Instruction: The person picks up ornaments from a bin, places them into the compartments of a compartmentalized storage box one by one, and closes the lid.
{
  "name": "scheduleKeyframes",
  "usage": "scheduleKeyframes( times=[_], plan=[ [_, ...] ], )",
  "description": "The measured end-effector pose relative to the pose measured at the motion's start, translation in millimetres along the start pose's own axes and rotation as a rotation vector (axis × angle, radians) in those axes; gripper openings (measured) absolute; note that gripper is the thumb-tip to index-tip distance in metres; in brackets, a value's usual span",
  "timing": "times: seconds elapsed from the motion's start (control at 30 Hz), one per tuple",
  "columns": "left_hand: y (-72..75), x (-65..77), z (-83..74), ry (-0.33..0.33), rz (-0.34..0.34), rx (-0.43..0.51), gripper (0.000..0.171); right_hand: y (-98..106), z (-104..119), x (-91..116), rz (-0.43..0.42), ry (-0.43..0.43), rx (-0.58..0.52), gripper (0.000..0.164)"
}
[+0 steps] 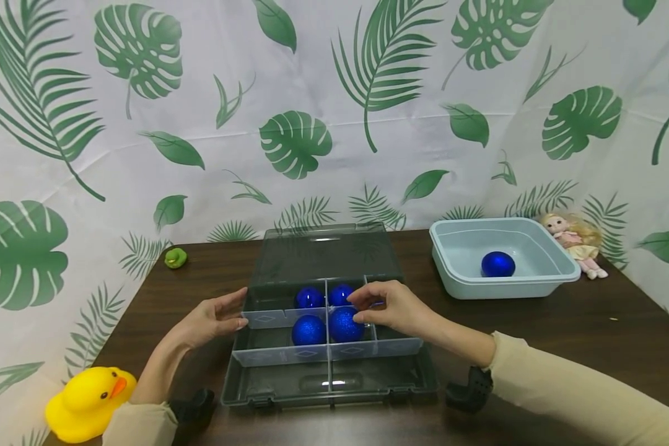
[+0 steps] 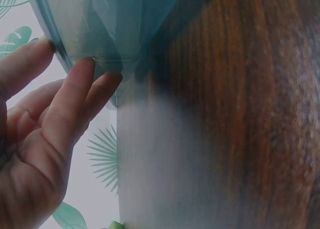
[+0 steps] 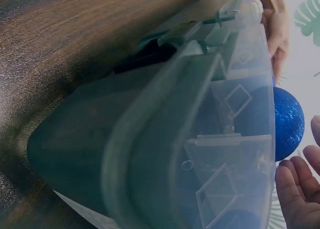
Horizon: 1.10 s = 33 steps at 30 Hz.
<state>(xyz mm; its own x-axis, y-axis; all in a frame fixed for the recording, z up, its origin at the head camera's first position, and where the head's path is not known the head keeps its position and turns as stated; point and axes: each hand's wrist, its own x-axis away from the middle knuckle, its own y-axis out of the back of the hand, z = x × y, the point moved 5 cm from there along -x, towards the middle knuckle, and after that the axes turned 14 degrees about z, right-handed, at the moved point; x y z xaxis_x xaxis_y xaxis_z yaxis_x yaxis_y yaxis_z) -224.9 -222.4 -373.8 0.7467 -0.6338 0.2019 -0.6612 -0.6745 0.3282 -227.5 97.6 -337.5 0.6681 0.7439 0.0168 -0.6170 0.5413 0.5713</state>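
A dark translucent divided box [image 1: 279,375] lies with its lid [image 1: 329,254] swung back. Two glittery blue balls sit in its middle row, one left [image 1: 309,330] and one right [image 1: 345,324] of the central divider. Behind them are two shinier blue balls, one left [image 1: 309,298] and one right [image 1: 340,293]. My right hand [image 1: 396,308] has thumb and fingers parted beside the front right ball, fingertips right at its edge in the right wrist view. My left hand [image 1: 206,321] rests extended fingertips [image 2: 82,71] along the box's left side.
A pale blue basin [image 1: 451,279] holding another blue ball [image 1: 498,264] stands at the right, with a doll [image 1: 574,241] behind its corner. A yellow rubber duck [image 1: 83,406] is at front left, and a small green duck [image 1: 175,257] at back left. A leaf-patterned cloth hangs behind the table.
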Motion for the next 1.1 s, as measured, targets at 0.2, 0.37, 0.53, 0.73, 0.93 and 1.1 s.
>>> scheduleKeyframes(
  times=[0.2, 0.37, 0.53, 0.73, 0.93, 1.1],
  plan=[
    [-0.7, -0.5, 0.9, 0.006, -0.001, 0.006, 0.077, -4.6, 0.1, 0.1, 0.017, 0.007, 0.023, 0.03],
    [-0.9, -0.4, 1.6, 0.004, 0.0, 0.012, 0.077, -2.6, 0.0, 1.0, 0.001, -0.006, 0.016, 0.029],
    [-0.5, 0.6, 1.8, 0.0, -0.003, 0.016, 0.077, 12.1, -2.9, 6.1, -0.05, -0.001, 0.013, 0.03],
    [-0.5, 0.5, 1.0, 0.001, -0.001, 0.016, 0.077, 75.5, -20.6, 33.8, -0.257, -0.072, 0.041, 0.035],
    [-0.2, 0.7, -0.3, -0.015, -0.003, -0.001, 0.075, 148.5, -69.1, 81.9, -0.391, -0.269, 0.038, 0.05],
    [-0.2, 0.5, 1.0, -0.017, -0.006, -0.001, 0.075, 182.7, -101.6, 114.8, -0.361, -0.353, 0.081, 0.053]
  ],
)
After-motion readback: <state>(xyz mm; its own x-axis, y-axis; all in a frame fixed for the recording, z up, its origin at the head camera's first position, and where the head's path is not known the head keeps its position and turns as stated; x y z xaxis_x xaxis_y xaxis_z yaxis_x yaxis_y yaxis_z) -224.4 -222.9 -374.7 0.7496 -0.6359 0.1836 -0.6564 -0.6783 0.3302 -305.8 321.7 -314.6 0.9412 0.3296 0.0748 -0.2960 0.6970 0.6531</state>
